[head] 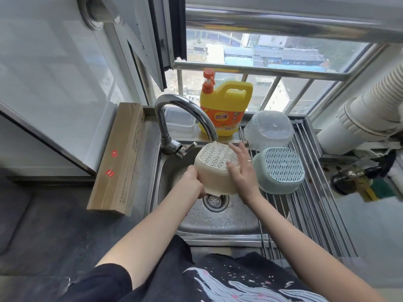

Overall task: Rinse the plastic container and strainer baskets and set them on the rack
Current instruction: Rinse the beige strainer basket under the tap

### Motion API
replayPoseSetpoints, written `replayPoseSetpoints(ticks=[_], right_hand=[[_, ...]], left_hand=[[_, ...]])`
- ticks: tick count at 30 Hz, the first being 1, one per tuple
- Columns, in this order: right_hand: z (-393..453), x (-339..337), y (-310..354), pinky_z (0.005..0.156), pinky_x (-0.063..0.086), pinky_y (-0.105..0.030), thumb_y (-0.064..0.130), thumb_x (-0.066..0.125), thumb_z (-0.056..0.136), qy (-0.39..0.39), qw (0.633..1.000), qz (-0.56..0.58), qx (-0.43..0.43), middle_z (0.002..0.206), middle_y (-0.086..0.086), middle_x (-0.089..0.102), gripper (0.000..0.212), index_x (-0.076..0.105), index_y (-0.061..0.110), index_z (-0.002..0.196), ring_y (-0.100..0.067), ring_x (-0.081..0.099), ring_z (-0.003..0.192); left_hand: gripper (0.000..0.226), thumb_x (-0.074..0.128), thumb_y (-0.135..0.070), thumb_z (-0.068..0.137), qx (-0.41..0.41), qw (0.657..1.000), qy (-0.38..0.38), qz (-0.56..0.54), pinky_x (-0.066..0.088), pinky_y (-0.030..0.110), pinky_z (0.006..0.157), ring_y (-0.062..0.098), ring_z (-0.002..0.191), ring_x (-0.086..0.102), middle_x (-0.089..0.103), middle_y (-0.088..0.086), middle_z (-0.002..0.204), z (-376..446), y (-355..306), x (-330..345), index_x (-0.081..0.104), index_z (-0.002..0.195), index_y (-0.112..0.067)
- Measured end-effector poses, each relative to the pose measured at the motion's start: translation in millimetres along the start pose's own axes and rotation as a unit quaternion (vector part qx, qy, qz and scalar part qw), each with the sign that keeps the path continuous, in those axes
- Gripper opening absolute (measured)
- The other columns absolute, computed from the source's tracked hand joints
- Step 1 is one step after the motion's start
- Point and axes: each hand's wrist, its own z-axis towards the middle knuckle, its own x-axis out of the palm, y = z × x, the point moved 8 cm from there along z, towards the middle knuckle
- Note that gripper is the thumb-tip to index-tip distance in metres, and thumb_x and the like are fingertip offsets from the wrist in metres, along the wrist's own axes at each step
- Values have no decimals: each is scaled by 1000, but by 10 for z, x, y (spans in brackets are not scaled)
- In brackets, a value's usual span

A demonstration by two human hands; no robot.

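My left hand (194, 182) grips the near rim of the cream perforated plastic strainer basket (214, 168); its fingertips are hidden under the basket. I hold it bottom-up over the stainless steel sink (218, 219), under water running from the curved chrome tap (181, 112), and the basket partly covers the round drain (214, 201). My right hand (241, 165) lies flat on the basket's right side, fingers straight and spread. I count two strainer baskets: this one, and a pale blue-green perforated one (279, 171) upside down on the steel roll-up rack (309, 192). Behind it, one clear plastic container (269, 132) rests inverted on the rack too. The rack's near end is hard to make out.
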Motion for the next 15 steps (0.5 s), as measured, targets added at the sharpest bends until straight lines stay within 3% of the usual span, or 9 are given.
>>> replayPoseSetpoints(ticks=[2,5,8,11,13,15], right_hand=[[-27,45,-58,115,15,-38,54,38,81,-5,1000,-1,14,158,-2,23,66,43,27,142,-17,18,146],[-38,57,-112,119,12,-35,39,38,91,-12,997,59,57,159,2,19,61,31,21,149,-12,15,146],[0,17,-186,114,23,-28,24,28,105,-37,971,182,151,153,6,27,49,20,19,152,-9,25,141],[97,17,-235,104,34,-32,37,25,104,-35,958,189,212,143,-2,45,47,36,15,145,-18,40,133],[161,8,-200,96,44,-38,50,35,99,-38,969,145,198,123,-4,59,48,51,15,128,-22,55,116],[189,-66,-139,85,51,-39,65,47,86,-67,977,89,182,106,2,63,47,57,26,109,-16,60,99]], left_hand=[[40,63,-46,83,21,1000,-19,12,51,51,91,34,98,62,66,13,94,18,-32,-20,62,96,-8],[54,51,-59,87,62,998,27,3,48,51,95,33,102,60,65,16,97,-76,-59,40,61,95,-7],[68,41,-69,84,165,983,60,54,49,47,96,31,108,61,66,9,114,12,-183,87,60,120,-14],[61,44,-63,88,264,958,78,77,48,44,99,26,108,61,67,8,115,-37,-297,68,59,118,-12],[73,50,-69,79,278,951,118,69,48,47,99,27,112,61,68,10,116,-81,-303,83,59,122,-10],[73,46,-67,83,278,944,162,68,48,43,99,28,118,58,66,13,120,-180,-283,127,57,128,-10]])
